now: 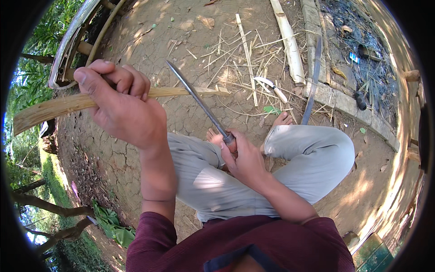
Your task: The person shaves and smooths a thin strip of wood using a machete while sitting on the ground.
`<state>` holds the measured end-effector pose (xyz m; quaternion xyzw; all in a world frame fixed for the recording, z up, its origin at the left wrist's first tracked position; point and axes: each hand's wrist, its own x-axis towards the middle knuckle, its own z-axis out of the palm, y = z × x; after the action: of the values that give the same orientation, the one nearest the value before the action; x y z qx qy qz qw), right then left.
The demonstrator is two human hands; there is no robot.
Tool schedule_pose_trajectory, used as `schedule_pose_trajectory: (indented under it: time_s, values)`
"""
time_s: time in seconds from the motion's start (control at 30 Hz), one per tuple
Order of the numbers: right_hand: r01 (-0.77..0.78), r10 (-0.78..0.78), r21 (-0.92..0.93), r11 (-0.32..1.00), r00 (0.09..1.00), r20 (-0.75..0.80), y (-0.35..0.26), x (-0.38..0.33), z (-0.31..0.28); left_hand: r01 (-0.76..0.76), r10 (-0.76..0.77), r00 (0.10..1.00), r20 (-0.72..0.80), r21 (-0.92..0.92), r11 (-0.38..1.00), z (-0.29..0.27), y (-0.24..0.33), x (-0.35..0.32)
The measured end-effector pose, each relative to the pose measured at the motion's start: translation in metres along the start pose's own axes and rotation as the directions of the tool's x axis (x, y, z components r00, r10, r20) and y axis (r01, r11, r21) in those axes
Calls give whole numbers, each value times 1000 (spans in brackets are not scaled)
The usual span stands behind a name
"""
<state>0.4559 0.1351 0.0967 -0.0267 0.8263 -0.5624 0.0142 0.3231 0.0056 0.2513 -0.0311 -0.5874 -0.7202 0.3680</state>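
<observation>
In the head view, the left hand (124,109) is raised with its fingers curled tight round a long bamboo strip (50,110), which lies across the upper body of the scene, its broad end out to the left and its narrower end reaching right, above the ground. The right hand (247,159), lower and near the lap, is closed on the dark handle (231,143) of a narrow knife; its straight metal blade (199,99) slants up to the left and crosses in front of the strip to the right of the left hand. Whether blade and strip touch, I cannot tell. The person sits with knees bent apart, in pale grey trousers (317,145) and a maroon shirt (272,240), one bare foot (283,119) showing beside the right knee. Ahead, on the cracked earth (113,152), lie thin shavings (220,44), a slender stick (247,56), a split bamboo length (288,43) and a small knife with a curved blade and pale handle (281,95). A long grey blade (312,86) stretches from beside the right knee across a low kerb (358,112), with darkened ground beyond.
</observation>
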Motion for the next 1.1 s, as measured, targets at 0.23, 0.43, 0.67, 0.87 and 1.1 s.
schedule_pose_trajectory:
  time_s: [0.23,0.43,0.67,0.87,1.1]
  values:
    - [71,-69,-29,997,997,43,14,11,12,-100,108,985,131,-69,993,-35,-4,-16]
    - [139,-122,-179,974,987,106,1,10,1,40,23,949,315,-191,981,-56,3,-19]
    - [197,-185,-127,972,978,99,-3,9,-6,-19,85,936,341,-192,981,-57,1,-31]
    - [138,-130,-221,965,990,54,29,15,3,-59,157,905,396,-249,967,-49,3,-48]
    - [261,-247,-148,954,963,106,4,10,-12,-68,167,890,425,-237,969,-48,4,-50]
